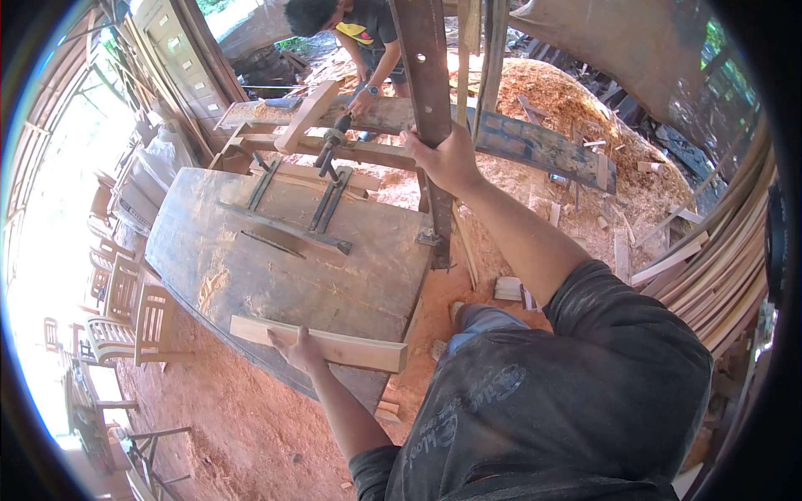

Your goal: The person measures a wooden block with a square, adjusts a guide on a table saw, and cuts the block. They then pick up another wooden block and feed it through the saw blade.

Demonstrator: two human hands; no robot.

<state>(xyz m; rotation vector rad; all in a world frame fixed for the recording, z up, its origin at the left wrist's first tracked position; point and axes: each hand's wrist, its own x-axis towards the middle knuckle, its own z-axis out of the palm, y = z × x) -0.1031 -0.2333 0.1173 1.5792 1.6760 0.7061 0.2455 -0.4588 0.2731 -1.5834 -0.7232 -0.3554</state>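
My left hand grips a pale wooden board at the near edge of a worn table, with fingers over its upper side. The board lies lengthwise along that edge, its cut end pointing right. My right hand is wrapped around a dark upright post with holes in it, beyond the table's right corner. Between the hands, a thin blade shows in a slot in the tabletop. Behind the blade lies a long straight fence, joined to metal brackets.
Across the table, a person bends over a power tool near a curved wooden piece. Sawdust and offcuts cover the ground. Wooden chairs stand left; long wood strips are stacked right.
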